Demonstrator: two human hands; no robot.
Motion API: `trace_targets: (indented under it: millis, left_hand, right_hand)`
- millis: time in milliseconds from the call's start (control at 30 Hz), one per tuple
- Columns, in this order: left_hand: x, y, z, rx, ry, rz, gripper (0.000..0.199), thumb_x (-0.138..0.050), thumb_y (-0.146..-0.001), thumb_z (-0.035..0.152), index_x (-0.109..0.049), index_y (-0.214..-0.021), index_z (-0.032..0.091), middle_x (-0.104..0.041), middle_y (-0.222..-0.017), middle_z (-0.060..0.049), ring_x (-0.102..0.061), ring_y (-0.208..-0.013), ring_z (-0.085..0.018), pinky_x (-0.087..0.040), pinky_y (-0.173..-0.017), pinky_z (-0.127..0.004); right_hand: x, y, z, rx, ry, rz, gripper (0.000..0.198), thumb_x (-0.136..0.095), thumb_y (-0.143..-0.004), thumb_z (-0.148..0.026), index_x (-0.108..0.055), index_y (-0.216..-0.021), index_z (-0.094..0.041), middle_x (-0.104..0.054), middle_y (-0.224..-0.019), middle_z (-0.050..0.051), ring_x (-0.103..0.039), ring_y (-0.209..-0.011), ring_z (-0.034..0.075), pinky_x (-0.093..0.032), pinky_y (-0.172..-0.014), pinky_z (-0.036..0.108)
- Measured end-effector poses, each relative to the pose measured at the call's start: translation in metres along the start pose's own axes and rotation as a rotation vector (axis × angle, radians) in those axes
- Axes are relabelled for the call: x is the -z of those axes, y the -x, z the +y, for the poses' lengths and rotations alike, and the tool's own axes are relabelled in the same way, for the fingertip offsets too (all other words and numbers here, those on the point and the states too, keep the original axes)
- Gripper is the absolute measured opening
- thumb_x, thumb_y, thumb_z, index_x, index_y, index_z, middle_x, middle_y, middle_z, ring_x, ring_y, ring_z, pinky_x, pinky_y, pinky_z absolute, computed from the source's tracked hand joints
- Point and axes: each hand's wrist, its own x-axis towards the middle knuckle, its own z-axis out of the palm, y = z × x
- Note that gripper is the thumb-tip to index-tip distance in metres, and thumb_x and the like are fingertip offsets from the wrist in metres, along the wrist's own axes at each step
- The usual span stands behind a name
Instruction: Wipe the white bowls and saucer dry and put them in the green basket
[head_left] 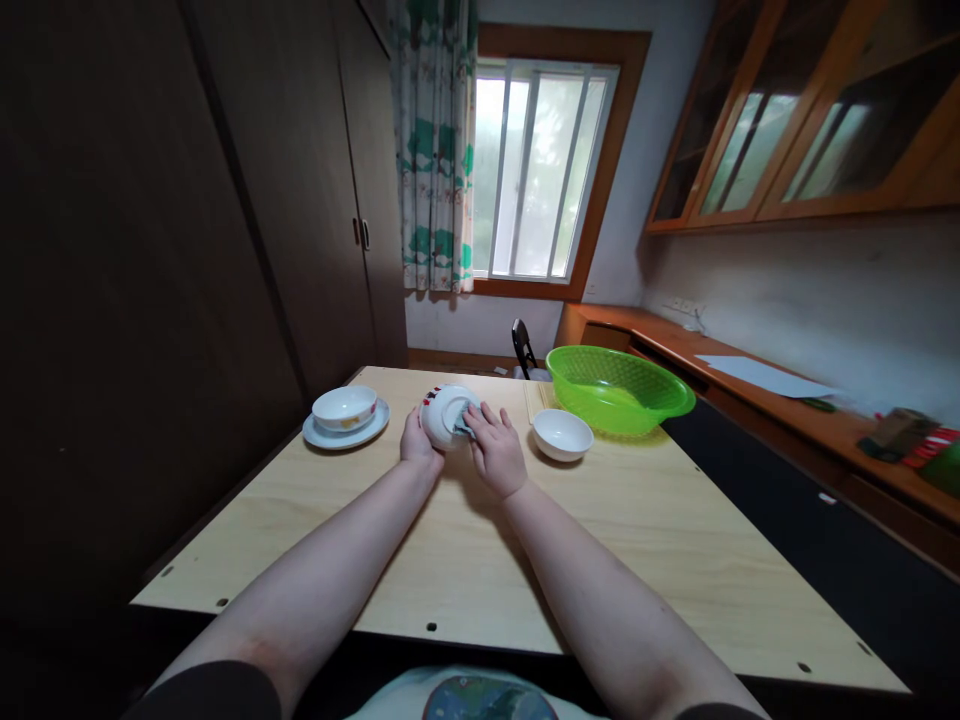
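My left hand (422, 440) grips the rim of a white bowl (442, 408) with a red and black pattern on its side. The bowl is tipped so that its underside and foot ring face me. Against that underside my right hand (496, 448) presses a grey-green cloth (463, 420), its fingers bent over it. To the right of my right hand a plain white bowl (562, 436) stands upright on the table. Left of my left hand, another white bowl (344, 408) with a coloured motif rests on a white plate (314, 436).
A green plastic basin (619, 390) stands at the table's back right, with pale chopsticks (529, 403) beside it. The light wooden table (420, 570) lies between a dark wardrobe (277, 180) and a long brown desk (742, 390). A chair (523, 345) is behind the table.
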Motion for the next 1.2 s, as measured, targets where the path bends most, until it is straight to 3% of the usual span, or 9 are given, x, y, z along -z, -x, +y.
trace_targets:
  millis: [467,967,1200]
  left_hand:
    - [0.0055,-0.0040,-0.0056,0.054,-0.079,0.028,0.032,-0.048,-0.083,0.030,-0.065,-0.099,0.009,-0.070,-0.091,-0.012,-0.068,-0.080,-0.022,-0.054,-0.075,-0.033]
    - [0.0068,-0.0034,-0.0044,0.029,-0.113,0.033,0.022,-0.053,-0.079,0.027,-0.065,-0.084,0.009,-0.070,-0.077,-0.008,-0.067,-0.069,-0.019,-0.053,-0.068,-0.029]
    - [0.0085,-0.0047,-0.0042,0.036,-0.130,0.037,0.024,-0.051,-0.080,0.027,-0.065,-0.089,0.009,-0.070,-0.077,-0.008,-0.067,-0.069,-0.018,-0.053,-0.069,-0.029]
  right_hand:
    - [-0.0026,0.0018,0.0018,0.035,-0.053,0.009,0.050,-0.041,-0.084,-0.013,-0.043,-0.135,-0.017,-0.049,-0.136,0.010,-0.038,-0.132,0.021,-0.026,-0.110,0.049]
    - [0.0031,0.0010,-0.0038,0.179,-0.119,-0.026,0.044,-0.042,-0.086,-0.015,-0.050,-0.129,-0.019,-0.053,-0.132,0.008,-0.041,-0.130,0.018,-0.028,-0.111,0.045]
    - [0.0032,0.0008,-0.0043,0.205,-0.133,0.000,0.043,-0.042,-0.086,-0.015,-0.051,-0.128,-0.020,-0.055,-0.130,0.008,-0.043,-0.128,0.017,-0.029,-0.110,0.043]
